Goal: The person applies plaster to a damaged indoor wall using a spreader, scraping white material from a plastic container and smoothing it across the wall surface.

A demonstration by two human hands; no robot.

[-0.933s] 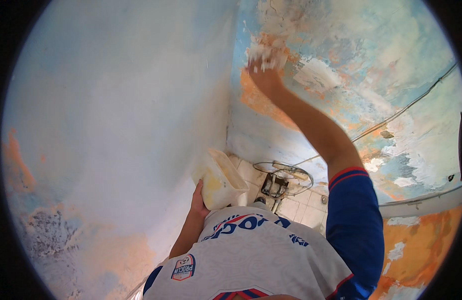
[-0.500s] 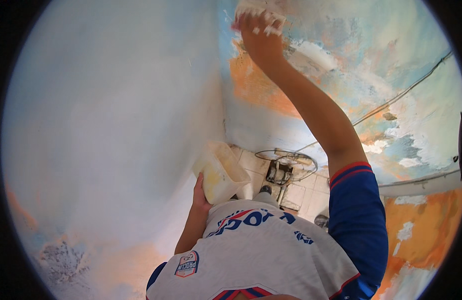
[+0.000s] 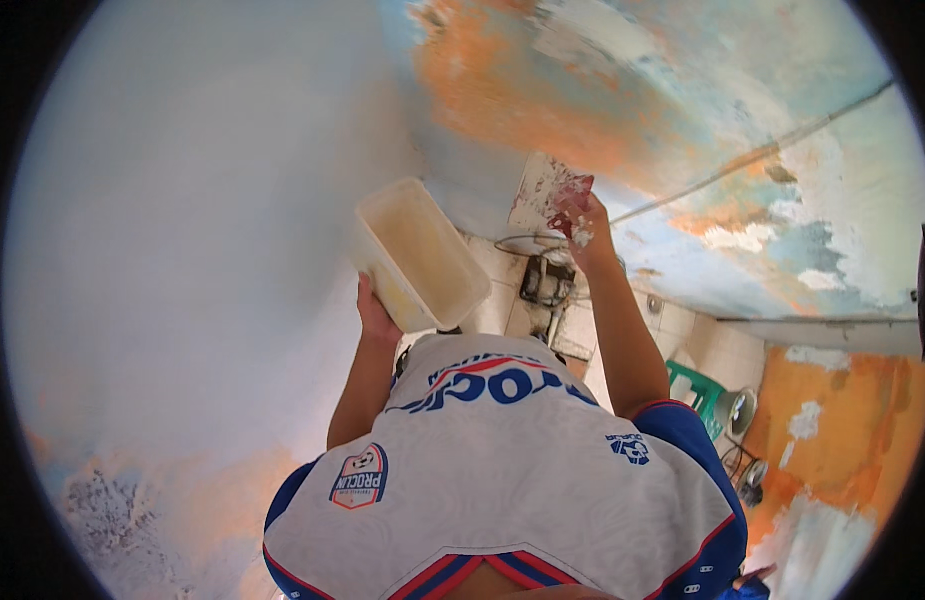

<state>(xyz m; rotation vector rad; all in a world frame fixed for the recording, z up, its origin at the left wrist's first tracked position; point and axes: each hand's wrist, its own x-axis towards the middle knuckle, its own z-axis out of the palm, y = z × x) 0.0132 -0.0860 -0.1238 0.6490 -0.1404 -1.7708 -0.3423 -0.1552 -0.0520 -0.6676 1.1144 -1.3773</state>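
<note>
My left hand point(image 3: 377, 312) grips the side of an off-white rectangular plastic tub point(image 3: 387, 284), tilted so its open top shows. A pale residue coats the tub's inside; I cannot tell how much material it holds. To the right of the tub, my right hand point(image 3: 587, 230) is closed around the reddish handle of a wide putty knife point(image 3: 533, 196). White paste smears its broad blade and spots my fingers. The blade is in front of the lower part of the patchy wall point(image 3: 543, 110); whether they touch I cannot tell.
A smooth pale blue wall point(image 3: 203, 230) rises at my left. Along the orange-and-blue wall runs a thin cable point(image 3: 753, 158). A dark box-like thing point(image 3: 548, 282) and a looped cord lie on the tiled floor point(image 3: 498, 300). At right stands a green plastic chair point(image 3: 695, 388) beside a round pale object point(image 3: 738, 410).
My right hand has come down from high on the patchy wall with the putty knife, toward the tub. The tub has risen slightly and tipped, showing more of its inside.
</note>
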